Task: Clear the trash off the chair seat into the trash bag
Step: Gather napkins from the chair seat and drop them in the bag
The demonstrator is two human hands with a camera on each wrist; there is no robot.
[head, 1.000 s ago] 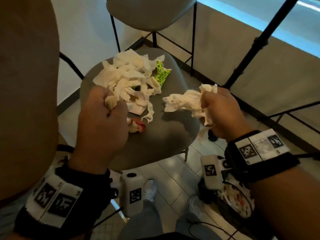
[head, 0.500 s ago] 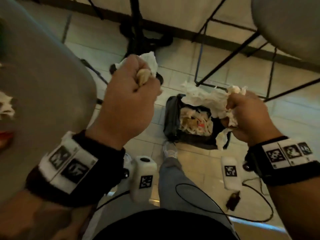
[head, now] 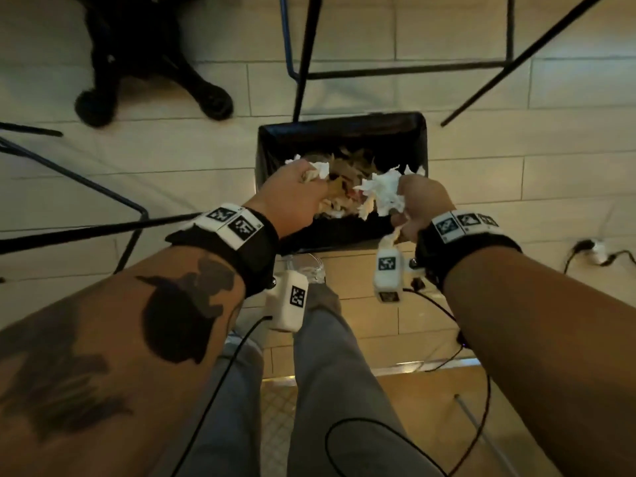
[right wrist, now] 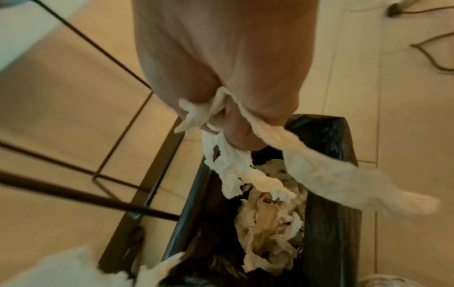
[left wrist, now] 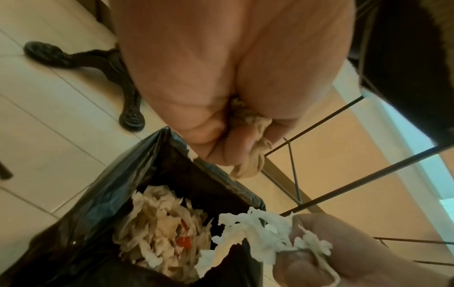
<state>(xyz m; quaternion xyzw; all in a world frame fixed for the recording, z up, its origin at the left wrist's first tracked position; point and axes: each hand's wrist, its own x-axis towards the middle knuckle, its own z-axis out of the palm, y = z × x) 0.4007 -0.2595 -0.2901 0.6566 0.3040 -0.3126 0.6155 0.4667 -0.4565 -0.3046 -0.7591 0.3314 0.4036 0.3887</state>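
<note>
Both hands are hovering over the black trash bag (head: pixel 344 132), which is lining a bin on the tiled floor (head: pixel 568 173). The left hand (head: pixel 292 197) is fisted tight around a wad of crumpled tissue (head: pixel 318 172); in the left wrist view the fingers are curling fully round a brownish twisted bit of paper poking out below the fist. The right hand (head: pixel 418 204) is clenching a bigger clump of shredded white tissue (head: pixel 382 191), with strips dangling from between the fingers over the bag's mouth, clear in the right wrist view. Neither hand is letting go yet.

Progress, judging only from this: the bag is already holding a fair heap of earlier trash (head: pixel 344 201), pale torn tissue with a red scrap in it, so several loads are looking done. This load is at the drop point, just not released. Both fistfuls are sitting above the opening, the left one nearer the bag's left rim, so a stray strip could be landing outside.

The chair seat itself is not showing in any view, only thin black chair legs (head: pixel 303 56) and a dark pedestal base (head: pixel 151 63) around the bag, so how much trash is left on the seat cannot be told.
</note>
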